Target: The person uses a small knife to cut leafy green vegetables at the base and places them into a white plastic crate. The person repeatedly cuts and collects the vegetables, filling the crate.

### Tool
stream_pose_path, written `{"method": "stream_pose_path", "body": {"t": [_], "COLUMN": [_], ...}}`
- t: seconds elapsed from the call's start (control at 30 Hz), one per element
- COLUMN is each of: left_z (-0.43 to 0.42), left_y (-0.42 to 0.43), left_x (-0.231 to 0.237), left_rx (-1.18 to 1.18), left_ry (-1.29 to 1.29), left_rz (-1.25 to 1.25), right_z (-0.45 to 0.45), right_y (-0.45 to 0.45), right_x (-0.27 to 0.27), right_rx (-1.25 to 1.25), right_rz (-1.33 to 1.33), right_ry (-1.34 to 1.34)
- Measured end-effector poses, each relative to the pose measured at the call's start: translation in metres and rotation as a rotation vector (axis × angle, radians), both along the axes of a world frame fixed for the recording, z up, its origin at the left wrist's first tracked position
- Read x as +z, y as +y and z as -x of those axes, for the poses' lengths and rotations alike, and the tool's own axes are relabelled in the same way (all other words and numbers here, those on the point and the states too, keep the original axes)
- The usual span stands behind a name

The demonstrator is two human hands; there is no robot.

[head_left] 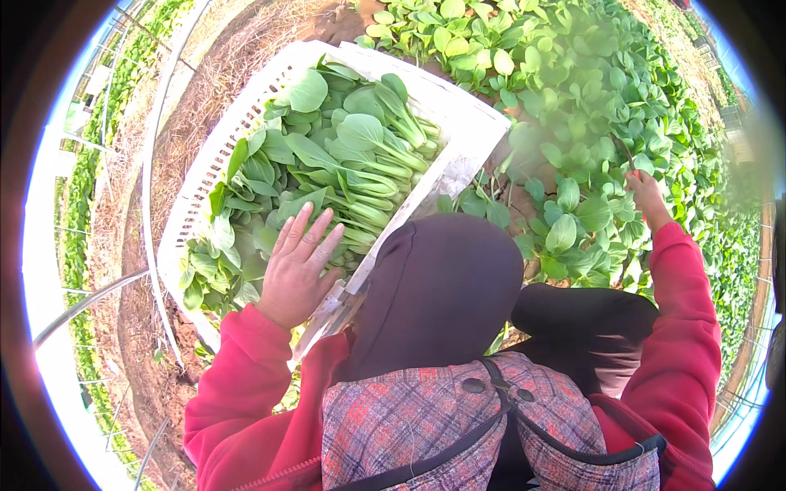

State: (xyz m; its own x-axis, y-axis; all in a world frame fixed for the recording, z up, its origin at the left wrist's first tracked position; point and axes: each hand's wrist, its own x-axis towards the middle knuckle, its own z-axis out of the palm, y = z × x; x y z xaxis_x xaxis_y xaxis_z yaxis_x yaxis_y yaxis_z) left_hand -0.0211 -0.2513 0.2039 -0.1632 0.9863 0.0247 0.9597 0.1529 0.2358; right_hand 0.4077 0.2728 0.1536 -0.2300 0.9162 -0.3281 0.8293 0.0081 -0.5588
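A white plastic crate (457,116) in front of me to the left holds many cut bok choy plants (362,166), laid with their pale stems towards the right side. My left hand (301,264) rests palm down, fingers apart, on the leaves at the crate's near side. Out to the right, my right hand (648,196) is closed around the handle of a small tool with a thin, dark, curved blade (623,152). The blade lies over leaves of the growing bok choy (592,215); whether it touches a stem cannot be told.
Dense rows of bok choy (675,141) grow ahead and to the right. Between crate and plants is bare soil (522,190). Dry straw (227,67) covers ground left of the crate, where pale curved hoops or pipes (150,159) stand. My bent knees (442,288) are close to the crate.
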Motion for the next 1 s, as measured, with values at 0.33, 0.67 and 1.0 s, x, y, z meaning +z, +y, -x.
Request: {"method": "stream_pose_path", "body": {"t": [0.33,0.67,1.0], "left_z": [0.015,-0.002,0.007], "left_y": [0.014,-0.048,-0.1], "left_x": [-0.112,-0.034,-0.078], "left_rx": [-0.021,0.073,0.824], "left_ry": [-0.013,-0.022,-0.699], "left_rz": [0.052,-0.221,0.052], "right_z": [-0.115,-0.117,-0.106], "right_y": [-0.094,-0.113,-0.116], "right_x": [0.03,0.041,0.04], "right_rx": [-0.222,-0.224,-0.124], "right_rz": [0.239,0.201,0.205], "right_ry": [0.153,0.172,0.136]}}
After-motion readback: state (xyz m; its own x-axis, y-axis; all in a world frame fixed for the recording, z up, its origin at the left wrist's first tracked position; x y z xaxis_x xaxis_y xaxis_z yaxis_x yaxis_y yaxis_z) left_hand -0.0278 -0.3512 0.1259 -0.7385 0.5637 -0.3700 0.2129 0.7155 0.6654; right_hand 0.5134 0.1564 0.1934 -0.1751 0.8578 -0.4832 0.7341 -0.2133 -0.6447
